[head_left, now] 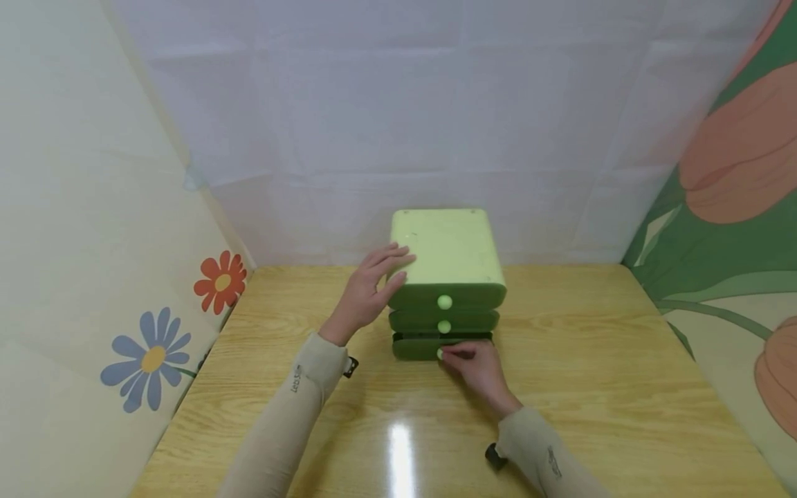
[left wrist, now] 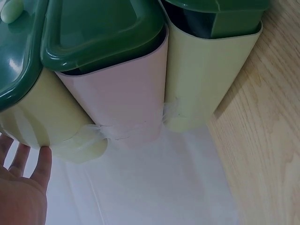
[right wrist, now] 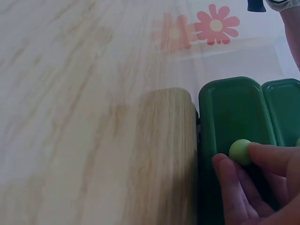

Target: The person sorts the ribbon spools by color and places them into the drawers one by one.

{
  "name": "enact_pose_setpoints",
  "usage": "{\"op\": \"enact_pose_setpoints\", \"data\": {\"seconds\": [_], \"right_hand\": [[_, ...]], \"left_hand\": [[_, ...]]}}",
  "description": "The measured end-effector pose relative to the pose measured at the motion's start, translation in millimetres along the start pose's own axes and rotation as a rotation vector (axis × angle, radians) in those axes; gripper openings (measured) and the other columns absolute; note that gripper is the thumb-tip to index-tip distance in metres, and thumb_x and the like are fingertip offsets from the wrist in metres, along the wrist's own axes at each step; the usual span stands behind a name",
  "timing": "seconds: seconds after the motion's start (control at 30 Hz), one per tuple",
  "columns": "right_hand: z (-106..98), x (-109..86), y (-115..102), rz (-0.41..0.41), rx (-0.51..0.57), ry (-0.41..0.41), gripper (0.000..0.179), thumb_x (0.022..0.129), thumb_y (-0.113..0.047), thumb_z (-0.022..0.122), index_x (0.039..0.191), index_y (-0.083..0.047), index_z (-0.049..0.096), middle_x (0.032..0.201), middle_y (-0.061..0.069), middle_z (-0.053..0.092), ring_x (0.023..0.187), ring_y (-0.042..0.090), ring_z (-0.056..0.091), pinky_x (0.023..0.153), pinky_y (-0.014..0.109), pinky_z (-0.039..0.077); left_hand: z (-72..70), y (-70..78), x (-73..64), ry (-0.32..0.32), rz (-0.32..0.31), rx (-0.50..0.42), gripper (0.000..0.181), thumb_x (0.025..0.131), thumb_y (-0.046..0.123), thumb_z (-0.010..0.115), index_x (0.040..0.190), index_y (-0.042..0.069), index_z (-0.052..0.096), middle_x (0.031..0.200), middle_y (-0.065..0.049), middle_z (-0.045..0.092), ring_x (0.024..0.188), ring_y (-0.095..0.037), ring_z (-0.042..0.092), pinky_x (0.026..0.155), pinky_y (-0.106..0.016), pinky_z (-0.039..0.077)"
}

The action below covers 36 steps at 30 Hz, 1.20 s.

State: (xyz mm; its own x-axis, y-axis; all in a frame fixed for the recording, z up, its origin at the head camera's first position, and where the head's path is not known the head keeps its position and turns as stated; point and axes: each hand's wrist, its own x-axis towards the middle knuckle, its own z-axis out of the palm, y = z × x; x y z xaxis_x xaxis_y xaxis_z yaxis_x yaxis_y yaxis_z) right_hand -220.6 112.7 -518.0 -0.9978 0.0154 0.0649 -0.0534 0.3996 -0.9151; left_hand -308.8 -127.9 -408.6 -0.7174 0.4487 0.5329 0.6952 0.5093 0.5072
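Observation:
A small chest of drawers (head_left: 445, 245) with a pale green top and several stacked tiers stands on the table. Its dark green drawer fronts carry round light green knobs. The bottom drawer (head_left: 414, 348) is out a little, with a dark gap above its front. My right hand (head_left: 479, 370) pinches the bottom drawer's knob (right wrist: 240, 152) between thumb and fingers. On the chest's upper left edge rests my left hand (head_left: 370, 287), fingers spread and fairly straight. In the left wrist view, its fingertips (left wrist: 43, 161) touch the top tier's side (left wrist: 35, 124); the middle tier (left wrist: 122, 98) is pink.
The chest stands on a wood-grain table (head_left: 579, 346), near a white sheet (head_left: 373, 124) hung behind. A flower-printed panel (head_left: 81, 263) borders the left side, and a tulip-patterned one (head_left: 722, 277) the right. Clear tape (left wrist: 96, 133) joins the tiers' sides.

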Motion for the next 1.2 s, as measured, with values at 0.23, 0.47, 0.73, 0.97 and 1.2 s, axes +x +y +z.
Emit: {"op": "enact_pose_setpoints", "data": {"seconds": [0.23,0.47,0.73,0.97,1.2], "right_hand": [[2,5.1,2,-0.015,0.004,0.029,0.005,0.087,-0.010,0.083,0.092,-0.010,0.084,0.096,0.005,0.081,0.097,0.020,0.073,0.092,0.035,0.058],[4,9.6,6,-0.018,0.006,0.044,0.006,0.086,-0.009,0.084,0.092,-0.011,0.084,0.097,0.005,0.080,0.104,0.024,0.071,0.101,0.044,0.054],[4,10.9,5,-0.030,0.009,0.053,0.006,0.085,-0.008,0.085,0.090,-0.010,0.084,0.095,0.005,0.080,0.102,0.024,0.071,0.099,0.038,0.053],[7,9.3,5,-0.035,-0.019,0.079,0.007,0.085,-0.009,0.085,0.092,-0.011,0.084,0.095,0.004,0.081,0.099,0.023,0.073,0.094,0.035,0.056],[10,6.9,3,-0.045,-0.004,0.101,0.008,0.085,-0.008,0.084,0.093,-0.010,0.084,0.096,0.005,0.081,0.097,0.022,0.074,0.088,0.028,0.057]], "left_hand": [[0.9,0.4,0.1,-0.004,0.001,-0.003,0.041,0.109,0.037,0.052,0.146,0.023,0.060,0.158,0.001,0.051,0.155,-0.021,0.034,0.125,-0.053,0.031],[2.2,0.1,-0.8,0.001,-0.001,-0.006,0.043,0.109,0.042,0.050,0.146,0.023,0.061,0.157,0.002,0.051,0.154,-0.020,0.034,0.125,-0.052,0.032],[2.3,-0.5,-0.4,0.015,0.005,-0.011,0.042,0.108,0.041,0.051,0.145,0.023,0.062,0.157,0.001,0.052,0.154,-0.021,0.035,0.124,-0.055,0.032],[1.2,-0.6,0.9,0.006,0.005,0.000,0.041,0.109,0.039,0.052,0.145,0.023,0.062,0.157,0.002,0.052,0.154,-0.020,0.036,0.124,-0.052,0.033],[-0.5,-0.1,1.7,0.010,0.000,0.005,0.041,0.108,0.039,0.053,0.144,0.022,0.063,0.156,0.001,0.054,0.152,-0.019,0.039,0.123,-0.052,0.036]]}}
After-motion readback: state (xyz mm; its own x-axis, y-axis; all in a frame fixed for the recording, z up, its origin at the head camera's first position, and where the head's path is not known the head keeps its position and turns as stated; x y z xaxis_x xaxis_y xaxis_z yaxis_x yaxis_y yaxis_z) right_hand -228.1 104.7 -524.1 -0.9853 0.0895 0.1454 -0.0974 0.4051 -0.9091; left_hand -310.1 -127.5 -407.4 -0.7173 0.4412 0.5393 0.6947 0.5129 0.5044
